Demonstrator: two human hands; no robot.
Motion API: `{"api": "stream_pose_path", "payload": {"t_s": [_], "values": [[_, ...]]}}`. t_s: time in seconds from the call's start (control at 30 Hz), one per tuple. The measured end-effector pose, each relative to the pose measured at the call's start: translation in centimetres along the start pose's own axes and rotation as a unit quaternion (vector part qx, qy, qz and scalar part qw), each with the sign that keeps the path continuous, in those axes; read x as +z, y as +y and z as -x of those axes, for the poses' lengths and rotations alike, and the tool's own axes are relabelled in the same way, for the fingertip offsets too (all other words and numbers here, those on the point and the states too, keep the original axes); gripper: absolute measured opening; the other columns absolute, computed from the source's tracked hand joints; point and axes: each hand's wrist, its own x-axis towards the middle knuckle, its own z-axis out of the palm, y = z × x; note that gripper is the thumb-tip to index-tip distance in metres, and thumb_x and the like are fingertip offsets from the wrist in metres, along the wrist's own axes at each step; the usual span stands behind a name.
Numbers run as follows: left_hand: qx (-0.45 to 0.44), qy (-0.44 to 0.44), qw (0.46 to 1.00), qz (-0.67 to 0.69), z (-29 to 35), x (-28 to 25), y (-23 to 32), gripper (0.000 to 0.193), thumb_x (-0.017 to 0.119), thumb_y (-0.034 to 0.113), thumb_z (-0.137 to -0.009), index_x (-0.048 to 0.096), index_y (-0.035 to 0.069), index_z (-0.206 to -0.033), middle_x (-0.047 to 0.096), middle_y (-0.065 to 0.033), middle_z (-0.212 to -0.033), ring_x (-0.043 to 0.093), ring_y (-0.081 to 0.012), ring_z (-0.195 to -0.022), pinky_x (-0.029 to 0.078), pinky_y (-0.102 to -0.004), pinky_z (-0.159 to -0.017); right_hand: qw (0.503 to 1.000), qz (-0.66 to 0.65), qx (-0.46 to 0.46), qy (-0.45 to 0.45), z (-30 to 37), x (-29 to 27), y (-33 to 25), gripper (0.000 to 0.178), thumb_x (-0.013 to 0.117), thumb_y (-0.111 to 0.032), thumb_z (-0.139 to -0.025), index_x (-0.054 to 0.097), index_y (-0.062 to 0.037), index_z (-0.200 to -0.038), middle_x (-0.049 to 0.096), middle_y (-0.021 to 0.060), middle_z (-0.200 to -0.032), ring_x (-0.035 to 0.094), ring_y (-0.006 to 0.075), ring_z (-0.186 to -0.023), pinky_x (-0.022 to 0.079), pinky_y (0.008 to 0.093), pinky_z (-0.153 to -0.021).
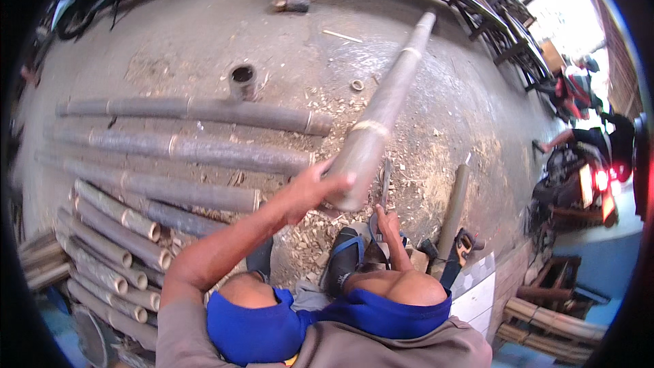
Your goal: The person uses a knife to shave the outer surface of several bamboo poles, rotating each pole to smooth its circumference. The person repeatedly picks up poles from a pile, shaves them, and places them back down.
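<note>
Bamboo pole (383,117), slanting across the middle of the view, near end in front of the knees, far end toward the long bench (470,1) at the upper right but apart from it. Contact between far end and floor impossible to tell. Left hand (310,194) closed on the near end, thumb side laid over the upper face, other fingers partly hidden by the pole. Right hand (389,225) clenched lower down, in front of the right knee (412,287), apparently around the handle of a long blade (386,182); handle mostly hidden in the fist, blade pointing away from the body, just beside the pole's near end.

Tightest side to the left: three long bamboo lengths (238,152) lying roughly side by side, cut ends close to the left hand and forearm. Nearer the body, a stack of shorter bamboo pieces (122,252); beyond the long lengths, an upright bamboo section (243,83). Below and around the pole, scattered wood chips (415,170). Near the right hand, a thin bamboo piece (455,197) and a saw (464,246) with an orange-and-black handle. Widest room to the right of the pole, across floor (501,105) reaching toward a motorcycle (564,172).
</note>
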Motion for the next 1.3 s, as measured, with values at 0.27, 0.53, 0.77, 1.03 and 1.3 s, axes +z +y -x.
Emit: {"api": "stream_pose_path", "payload": {"t_s": [0.27, 0.53, 0.77, 1.03, 1.3], "values": [[-0.018, 0.136, 0.962, -0.237, 2.3, -6.5, -9.4, 0.104, 0.090, 0.037, -0.076, 0.040, 0.001, -0.160, 0.062, -0.0230, -0.144, 0.061, -0.0316, -0.131, 0.045, -0.0415, -0.113, 0.965, 0.244, -0.095, -0.002, 4.5, -6.1, -7.5, 0.067, 0.061, -0.062, -0.097, 0.077, 0.0013, -0.110, 0.077, 0.0283, -0.104, 0.075, 0.0439, -0.102, 0.058, 0.0551, -0.088], [-0.080, 0.183, 0.869, -0.453, 13.6, -7.8, -6.9, 0.116, 0.092, 0.036, -0.067, 0.036, -0.003, -0.161, 0.054, -0.0286, -0.152, 0.054, -0.0402, -0.141, 0.043, -0.0451, -0.117, 0.943, -0.251, -0.211, -0.062, -6.6, -7.7, -21.4, 0.081, 0.064, -0.071, -0.095, 0.060, -0.0009, -0.135, 0.071, 0.0217, -0.115, 0.072, 0.0343, -0.099, 0.059, 0.0487, -0.079], [-0.188, 0.268, 0.729, -0.601, 27.2, -6.2, -5.0, 0.127, 0.096, 0.045, -0.061, 0.029, 0.017, -0.166, 0.055, -0.0200, -0.131, 0.058, -0.0427, -0.125, 0.050, -0.0553, -0.099, 0.771, -0.559, -0.088, -0.291, -4.4, -3.7, -38.2, 0.117, 0.079, -0.077, -0.078, 0.036, -0.0051, -0.159, 0.050, 0.0265, -0.150, 0.059, 0.0435, -0.127, 0.049, 0.0606, -0.107], [-0.261, 0.379, 0.589, -0.664, 35.5, -7.8, -6.6, 0.109, 0.093, 0.027, -0.062, 0.043, 0.010, -0.157, 0.055, -0.0189, -0.133, 0.057, -0.0406, -0.120, 0.047, -0.0516, -0.104, 0.691, -0.633, -0.052, -0.345, -1.7, 4.5, -37.5, 0.081, 0.074, -0.055, -0.092, 0.045, -0.0048, -0.150, 0.060, 0.0132, -0.141, 0.060, 0.0322, -0.128, 0.044, 0.0519, -0.116], [-0.115, 0.816, 0.298, -0.482, 41.2, -16.7, -12.6, 0.083, 0.084, 0.031, -0.085, 0.047, 0.002, -0.154, 0.057, -0.0239, -0.146, 0.053, -0.0381, -0.138, 0.037, -0.0470, -0.121, 0.632, -0.598, -0.034, -0.492, 16.8, 7.3, -34.4, 0.086, 0.072, -0.053, -0.093, 0.033, -0.0135, -0.159, 0.042, 0.0101, -0.159, 0.040, 0.0324, -0.147, 0.031, 0.0605, -0.123]]}}
